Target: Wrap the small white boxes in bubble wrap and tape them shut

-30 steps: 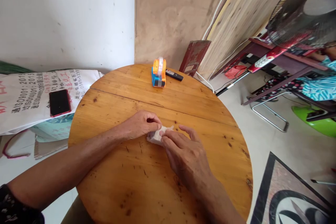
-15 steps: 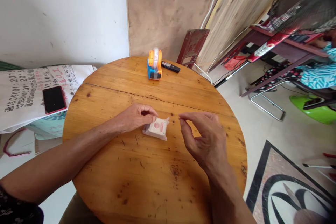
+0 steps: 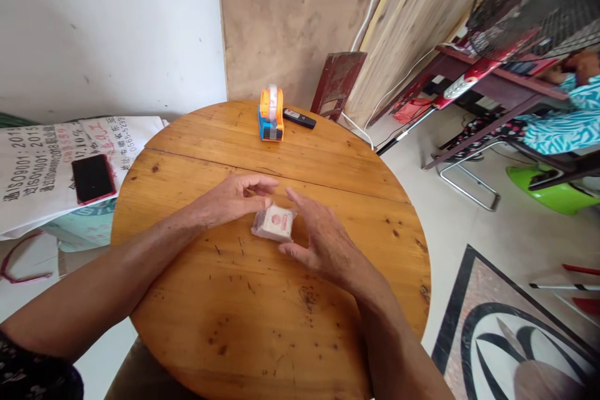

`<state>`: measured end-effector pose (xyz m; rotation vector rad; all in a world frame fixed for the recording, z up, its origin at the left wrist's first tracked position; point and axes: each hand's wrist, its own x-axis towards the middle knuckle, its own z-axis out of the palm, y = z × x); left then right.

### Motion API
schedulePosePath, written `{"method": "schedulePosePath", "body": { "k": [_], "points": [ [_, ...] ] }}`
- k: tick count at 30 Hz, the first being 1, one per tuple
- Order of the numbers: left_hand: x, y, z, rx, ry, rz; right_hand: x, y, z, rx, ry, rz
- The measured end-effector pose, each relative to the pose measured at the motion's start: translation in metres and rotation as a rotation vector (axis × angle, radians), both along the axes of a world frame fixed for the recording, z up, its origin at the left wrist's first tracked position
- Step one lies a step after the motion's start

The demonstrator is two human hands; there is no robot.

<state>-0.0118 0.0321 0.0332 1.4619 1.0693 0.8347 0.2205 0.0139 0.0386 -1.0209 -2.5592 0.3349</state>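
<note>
A small white packet with a red round mark [image 3: 274, 224] lies flat near the middle of a round wooden table [image 3: 262, 325]. My left hand [image 3: 234, 200] rests at the packet's left edge, its fingers loosened and apart and the thumb touching the wrapper. On the packet's right side is my right hand [image 3: 319, 240], fingers stretched out flat along it and the thumb just below its near corner. Neither hand is closed around the packet.
An orange and blue tape dispenser [image 3: 270, 114] and a black handset [image 3: 300, 119] sit at the table's far edge. A phone in a red case [image 3: 92, 179] lies on a printed white sack [image 3: 42, 169] at left. A red chair [image 3: 337, 84], a fan [image 3: 529, 0] and another person's turquoise clothing [image 3: 572, 125] are at right.
My right hand lifted off the packet in a pinch, then came back down open beside it. My left hand's fingers loosened from a pinch. The view shifted slightly.
</note>
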Motion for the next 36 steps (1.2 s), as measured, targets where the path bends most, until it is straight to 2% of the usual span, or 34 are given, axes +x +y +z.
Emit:
{"method": "schedulePosePath", "body": {
  "k": [2, 4, 8, 11, 18, 20, 26, 36],
  "points": [
    [0.002, -0.001, -0.001, -0.010, -0.042, -0.094, -0.005, 0.000, -0.005, 0.051, 0.036, 0.007],
    [0.005, -0.001, -0.003, -0.018, -0.078, -0.135, -0.009, 0.000, -0.007, 0.097, 0.068, -0.008],
    [0.008, -0.001, -0.007, 0.005, -0.107, -0.091, -0.011, -0.001, -0.008, 0.148, 0.047, -0.062],
    [0.009, -0.001, -0.010, -0.032, -0.085, -0.074, -0.007, 0.001, -0.006, 0.115, 0.011, -0.022],
    [0.004, 0.006, -0.010, -0.007, -0.094, 0.189, 0.003, 0.000, 0.009, 0.074, 0.046, -0.016],
    [0.003, 0.007, -0.009, -0.030, -0.078, 0.219, -0.001, -0.001, 0.009, 0.076, 0.042, 0.011],
    [0.001, 0.005, -0.008, -0.081, -0.050, 0.066, -0.014, -0.002, 0.002, 0.143, 0.041, 0.019],
    [0.002, 0.003, -0.008, -0.139, -0.121, -0.040, -0.020, -0.001, -0.004, 0.178, 0.231, -0.015]
  ]
}}
